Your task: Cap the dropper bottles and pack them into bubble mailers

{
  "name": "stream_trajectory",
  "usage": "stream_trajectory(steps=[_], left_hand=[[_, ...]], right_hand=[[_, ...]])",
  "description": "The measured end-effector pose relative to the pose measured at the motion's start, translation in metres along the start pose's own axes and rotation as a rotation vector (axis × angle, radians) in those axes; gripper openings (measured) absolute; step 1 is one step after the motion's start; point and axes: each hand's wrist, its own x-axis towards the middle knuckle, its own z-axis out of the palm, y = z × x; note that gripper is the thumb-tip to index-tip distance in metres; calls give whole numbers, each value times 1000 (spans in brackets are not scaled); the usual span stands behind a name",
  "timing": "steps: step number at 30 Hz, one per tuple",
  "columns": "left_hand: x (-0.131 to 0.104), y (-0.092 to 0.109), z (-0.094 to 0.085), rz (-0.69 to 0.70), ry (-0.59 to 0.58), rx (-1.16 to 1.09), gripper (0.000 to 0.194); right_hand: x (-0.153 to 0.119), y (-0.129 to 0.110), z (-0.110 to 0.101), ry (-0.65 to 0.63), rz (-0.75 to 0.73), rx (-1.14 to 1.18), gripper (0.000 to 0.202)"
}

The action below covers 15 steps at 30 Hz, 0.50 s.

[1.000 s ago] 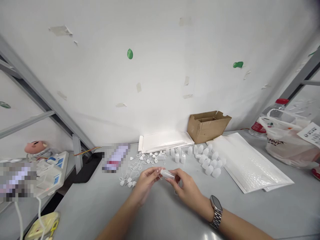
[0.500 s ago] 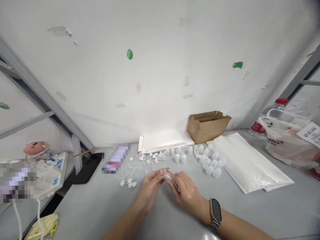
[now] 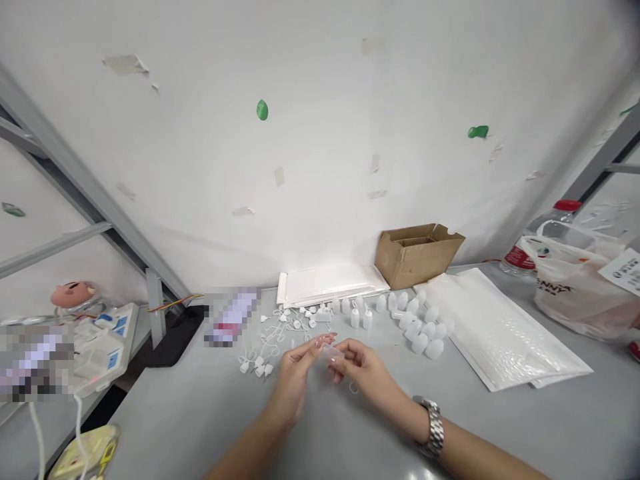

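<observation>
A small translucent white bottle point(image 3: 330, 351) is held tilted between my two hands, above the grey table. My left hand point(image 3: 295, 373) has its thumb and fingers closed on the bottle's left end. At the other end, my right hand point(image 3: 363, 367) is curled, with thumb and forefinger against the bottle. Below the right fingers hangs a thin white cord loop point(image 3: 354, 388); what it joins is hidden by the hand. White caps with looped cords point(image 3: 260, 365) lie in a loose group to the left. Several translucent bottles point(image 3: 420, 343) stand and lie to the right.
Behind the bottles are a white padded envelope stack point(image 3: 330, 281) and an open cardboard box point(image 3: 420, 257). More padded envelopes point(image 3: 505, 333) lie right, beside a plastic bag point(image 3: 575, 293) and a red-capped bottle point(image 3: 517, 259). A blurred-out flat object point(image 3: 234, 317) lies left.
My right hand has turned and its fingers have shifted on the bottle. A white cord loop now shows hanging beneath it. The left hand keeps its hold.
</observation>
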Motion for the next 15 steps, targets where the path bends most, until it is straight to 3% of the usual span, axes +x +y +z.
stream_trajectory(steps=[3, 5, 10, 15], left_hand=[[0, 0, 2, -34, -34, -57, 27], [-1, -2, 4, -31, -61, -76, 28], [-5, -2, 8, -7, -128, -86, 29], [-5, 8, 6, -44, -160, -56, 28]], right_hand=[[-7, 2, 2, 146, -145, -167, 26], [-10, 2, 2, 169, -141, -162, 22], [-2, -6, -2, -58, 155, 268, 33], [3, -9, -3, -201, 192, 329, 40]])
